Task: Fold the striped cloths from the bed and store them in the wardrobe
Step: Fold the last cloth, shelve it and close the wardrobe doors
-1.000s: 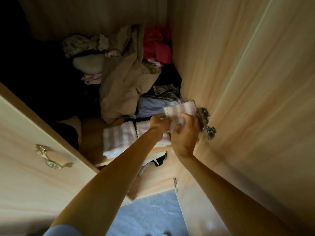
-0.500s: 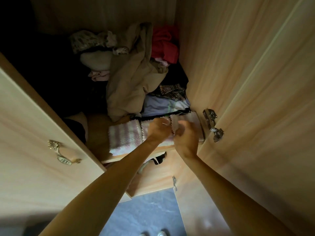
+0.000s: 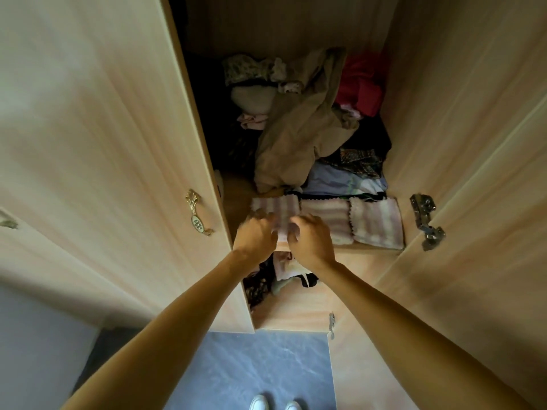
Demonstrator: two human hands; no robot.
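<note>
Both hands are on the same folded striped cloth (image 3: pixel 273 211), the leftmost of three sitting in a row along the front edge of the wardrobe shelf (image 3: pixel 370 247). Left hand (image 3: pixel 256 233) is cupped over its near left corner, right hand (image 3: pixel 310 239) is curled over its near right edge, fingers bent down onto the fabric, so both are gripping or pressing it (can't really tell which, it's a bit blurry there). Right next to it, touching, is the middle striped cloth (image 3: pixel 331 220), and touching that is the right striped cloth (image 3: pixel 376 221), which has a scalloped edge and sits almost against the wardrobe's right wall. All three are pink and white, lying flat. Behind them on the same shelf is a messy heap: a big beige garment (image 3: pixel 299 134) draped over the middle, something red (image 3: pixel 361 84) at the back right, a light blue folded piece (image 3: pixel 340 180) just behind the cloths, plus dark patterned stuff. More clothes (image 3: pixel 281 273) poke out of the compartment below the shelf. Left door (image 3: pixel 103 143) is open with an ornate gold handle (image 3: pixel 196 211), and a metal hinge (image 3: pixel 426 221) shows on the right door. Down at the bottom there's blue-grey floor (image 3: pixel 251 371) and the toes of white shoes (image 3: pixel 273 403).
</note>
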